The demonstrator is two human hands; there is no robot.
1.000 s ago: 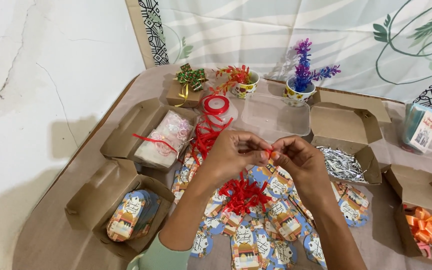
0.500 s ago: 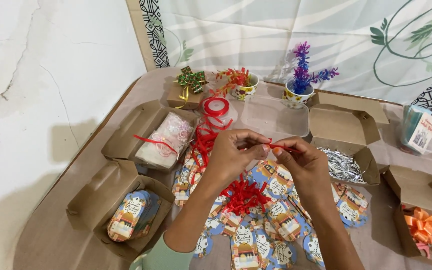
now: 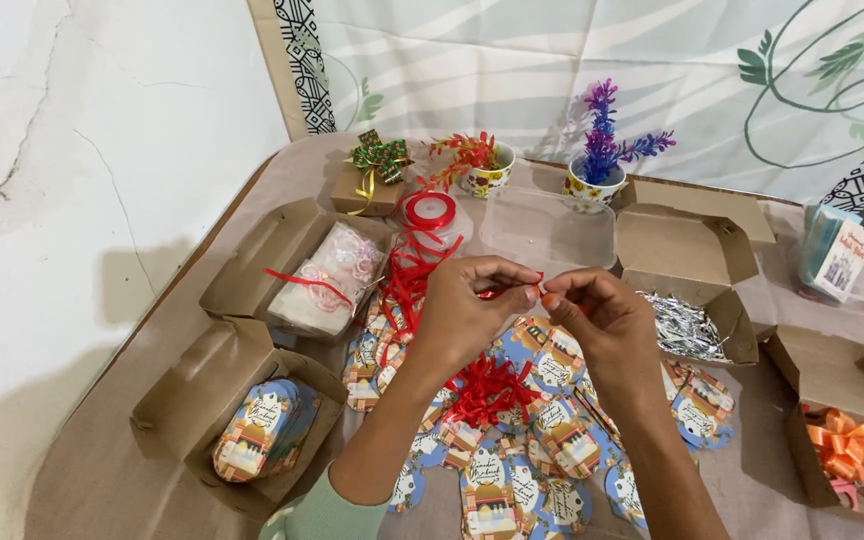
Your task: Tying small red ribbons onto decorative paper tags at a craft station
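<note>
- left hand (image 3: 472,310) and right hand (image 3: 597,320) pinching thin red ribbon (image 3: 512,290) between fingertips
- hovering over red ribbon pile (image 3: 487,385) lying on printed tags (image 3: 552,440)

Two hands work above the worktop (image 3: 102,470), the left hand (image 3: 467,310) and the right hand (image 3: 602,320), and their grip pinches one thin red ribbon (image 3: 512,290). Four open brown cardboard boxes lie around the grip: two to its left (image 3: 252,270) (image 3: 182,400) and two to its right (image 3: 692,250) (image 3: 832,380). Beyond the grip stand two small cups, one with a red sprig (image 3: 487,180) and one with a purple sprig (image 3: 592,185), plus one clear plastic tray (image 3: 547,230) and one red ribbon spool (image 3: 430,212). There are three bows: one green (image 3: 380,155), one orange (image 3: 847,450), one red (image 3: 487,390) below the grip. The printed paper tags (image 3: 562,440) overlap too much to count.
</note>
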